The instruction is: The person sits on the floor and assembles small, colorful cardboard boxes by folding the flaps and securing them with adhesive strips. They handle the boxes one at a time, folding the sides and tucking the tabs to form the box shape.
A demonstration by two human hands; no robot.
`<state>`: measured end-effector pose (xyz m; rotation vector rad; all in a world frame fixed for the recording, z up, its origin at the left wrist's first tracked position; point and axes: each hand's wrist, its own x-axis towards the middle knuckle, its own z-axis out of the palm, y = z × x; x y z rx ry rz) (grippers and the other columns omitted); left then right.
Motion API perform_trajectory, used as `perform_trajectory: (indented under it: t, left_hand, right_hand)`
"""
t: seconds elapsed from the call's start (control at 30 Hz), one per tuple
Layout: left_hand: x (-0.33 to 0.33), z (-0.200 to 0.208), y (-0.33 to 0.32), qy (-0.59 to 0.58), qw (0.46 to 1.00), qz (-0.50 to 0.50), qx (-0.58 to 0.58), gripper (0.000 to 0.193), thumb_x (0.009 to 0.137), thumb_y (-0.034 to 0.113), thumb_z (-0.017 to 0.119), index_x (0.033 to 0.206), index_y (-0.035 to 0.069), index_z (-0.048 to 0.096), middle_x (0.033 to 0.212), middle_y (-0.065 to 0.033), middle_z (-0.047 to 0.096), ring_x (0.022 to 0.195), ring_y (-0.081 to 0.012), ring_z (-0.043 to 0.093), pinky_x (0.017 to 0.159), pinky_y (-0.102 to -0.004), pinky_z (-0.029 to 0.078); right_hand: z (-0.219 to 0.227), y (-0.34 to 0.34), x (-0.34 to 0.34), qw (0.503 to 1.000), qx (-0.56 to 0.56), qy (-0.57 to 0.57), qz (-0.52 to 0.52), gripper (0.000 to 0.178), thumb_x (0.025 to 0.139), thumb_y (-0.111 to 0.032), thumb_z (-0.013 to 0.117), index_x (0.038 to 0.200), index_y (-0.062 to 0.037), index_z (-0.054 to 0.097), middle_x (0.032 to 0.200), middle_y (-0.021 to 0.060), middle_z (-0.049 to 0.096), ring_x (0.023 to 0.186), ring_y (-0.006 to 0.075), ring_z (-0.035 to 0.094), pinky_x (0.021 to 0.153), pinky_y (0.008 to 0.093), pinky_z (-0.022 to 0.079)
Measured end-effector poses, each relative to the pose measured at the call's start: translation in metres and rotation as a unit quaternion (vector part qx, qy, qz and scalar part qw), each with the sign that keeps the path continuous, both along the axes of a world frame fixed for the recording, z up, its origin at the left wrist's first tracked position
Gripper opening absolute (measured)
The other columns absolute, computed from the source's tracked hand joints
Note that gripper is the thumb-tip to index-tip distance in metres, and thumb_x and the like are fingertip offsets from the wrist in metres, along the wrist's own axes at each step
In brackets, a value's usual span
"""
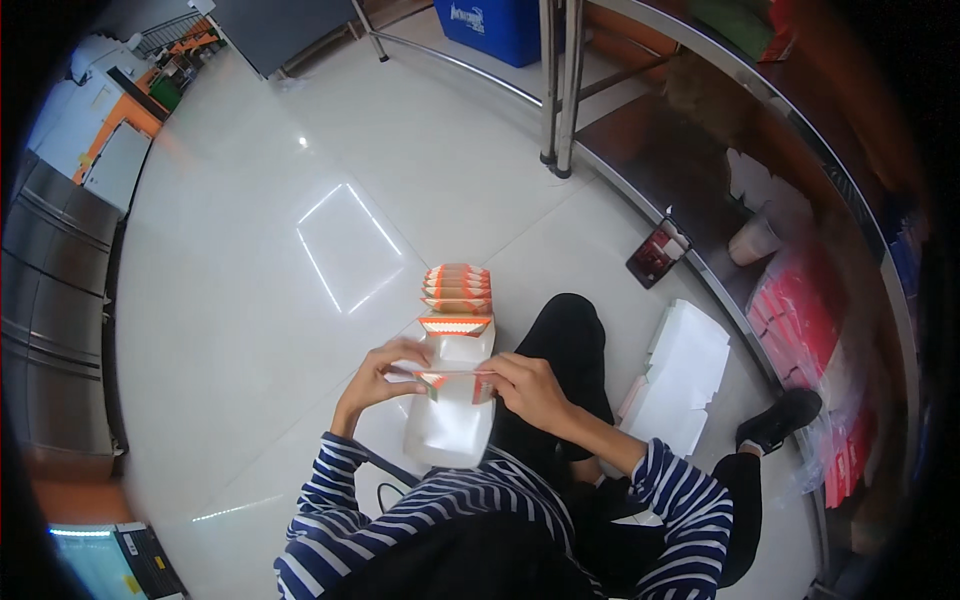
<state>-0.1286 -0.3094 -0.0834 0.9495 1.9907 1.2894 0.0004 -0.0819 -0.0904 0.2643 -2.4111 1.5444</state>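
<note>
Between my hands is a white paper food box [449,430] with orange and green print on its folded end. My left hand [383,378] pinches the box's far left corner, fingers bent over the upper edge. On the opposite corner, my right hand [532,393] grips the same end between thumb and fingers. Just beyond, a row of nested paper food boxes [457,290] with orange printed rims stretches away from me. The nearest of them touches or nearly touches the held box; I cannot tell which. Parts of the fold lie hidden behind my fingers.
Flat white cardboard blanks [682,372] lie on the floor right of my knee. A phone [660,253] leans by a metal shelf, which carries a plastic cup [752,242] and bagged red packaging [800,310]. A blue bin [497,30] stands far ahead; steel cabinets [60,310] line the left.
</note>
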Motion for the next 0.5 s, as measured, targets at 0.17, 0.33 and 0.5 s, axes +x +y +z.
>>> perform_trajectory:
  t: [0.17,0.33,0.5]
  left_hand:
    - [-0.046,-0.005,0.027,0.212,0.977,-0.024,-0.019,0.088,0.054,0.046,0.078,0.127,0.012,0.043,0.142,-0.0138,0.024,0.129,-0.0347,0.026,0.105,-0.0462,0.024]
    - [-0.072,-0.025,0.076,0.331,0.935,-0.116,-0.051,0.099,0.05,0.054,0.075,0.132,0.013,0.038,0.137,-0.0146,0.032,0.124,-0.0352,0.033,0.103,-0.0453,0.026]
    - [-0.093,-0.059,0.087,0.308,0.95,-0.049,0.0,0.082,0.052,0.049,0.074,0.122,0.012,0.051,0.098,-0.0097,0.053,0.091,-0.0265,0.049,0.078,-0.0394,0.041]
  right_hand:
    - [-0.02,-0.01,0.021,0.999,0.033,0.037,-0.021,0.014,0.073,-0.002,0.058,0.087,-0.0016,0.06,0.077,0.0133,0.06,0.067,0.0272,0.061,0.056,0.034,0.049]
    - [-0.025,-0.01,0.02,0.995,0.046,0.086,-0.03,0.019,0.069,-0.001,0.058,0.088,-0.0005,0.06,0.079,0.0123,0.061,0.067,0.0265,0.061,0.058,0.0334,0.05]
    - [-0.022,0.002,0.006,0.976,0.09,0.186,-0.075,0.023,0.068,0.001,0.058,0.091,-0.0002,0.061,0.082,0.0109,0.062,0.069,0.0255,0.062,0.06,0.0334,0.05]
